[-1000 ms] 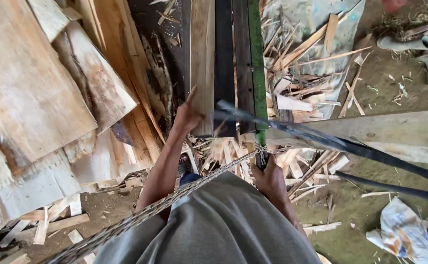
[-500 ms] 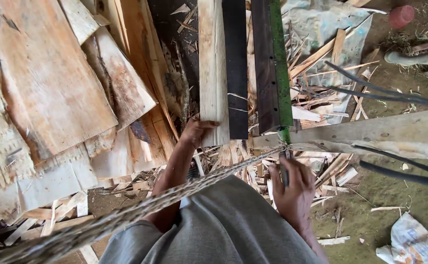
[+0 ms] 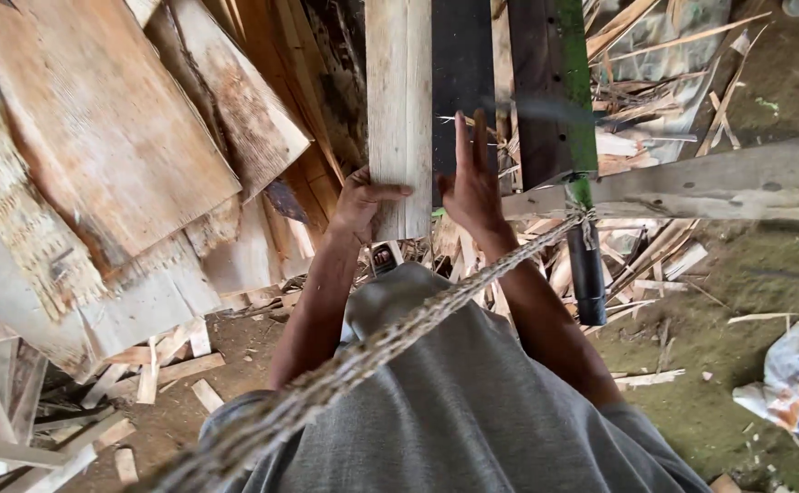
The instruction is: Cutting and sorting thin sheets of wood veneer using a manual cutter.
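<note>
Presently listed: pale plank, near end clamped by my left hand, thumb wrapped over its face; my right hand beside it, fingers straight and together, flat against the dark board. Risk, as I judge it: a one-handed hold may let the plank twist or slide among scrap offcuts. Long axis runs straight away from me, far end upward in frame.
</note>
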